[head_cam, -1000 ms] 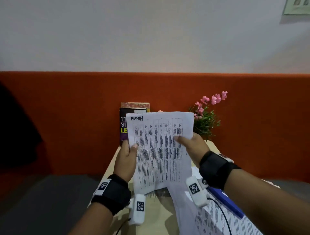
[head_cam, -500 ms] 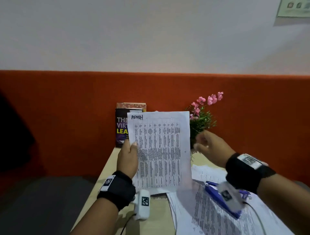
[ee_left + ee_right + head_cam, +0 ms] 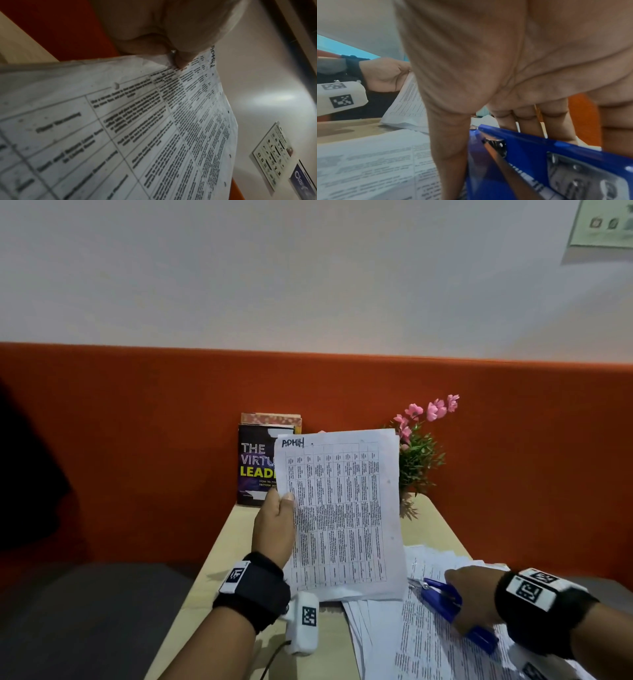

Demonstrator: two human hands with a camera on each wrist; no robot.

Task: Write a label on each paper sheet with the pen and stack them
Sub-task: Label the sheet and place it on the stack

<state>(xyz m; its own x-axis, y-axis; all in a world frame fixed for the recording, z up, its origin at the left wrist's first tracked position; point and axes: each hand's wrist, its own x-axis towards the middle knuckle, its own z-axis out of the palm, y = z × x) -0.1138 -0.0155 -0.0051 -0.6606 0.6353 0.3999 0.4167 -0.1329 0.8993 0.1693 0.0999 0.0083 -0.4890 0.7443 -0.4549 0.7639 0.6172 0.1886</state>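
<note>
Pinching a labelled sheet (image 3: 342, 508) by its left edge with the left hand (image 3: 274, 522), thumb on the printed face, fingers behind; holding it upright above the tabletop (image 3: 219, 573), with the handwritten label (image 3: 293, 443) in the top left corner. Possibly more than one sheet in that pinch, judging by a second edge at the top right.

Reaching down with the right hand (image 3: 474, 594) onto a blue stapler (image 3: 442, 597), thumb on one side and fingers on the other; cannot tell whether truly clamped or only resting there. Hands well apart.

Lying under the stapler, a fanned pile of loose sheets (image 3: 411, 642) spread over the tabletop's right side. No pen visible anywhere.

Likely to handle as thin, light, floppy paper: bending when held by one edge, creasing easily, sliding freely sheet on sheet. Better taken at a side edge or corner with a flat pinch, or supported at two edges when squaring the stack. Stapler likely rigid and heavier, and serving as a weight on the pile.

Beyond, a book (image 3: 255, 463) propped against the orange wall panel and pink flowers (image 3: 421, 453) beside it. No container plainly visible; any pot hidden behind the raised sheet.
</note>
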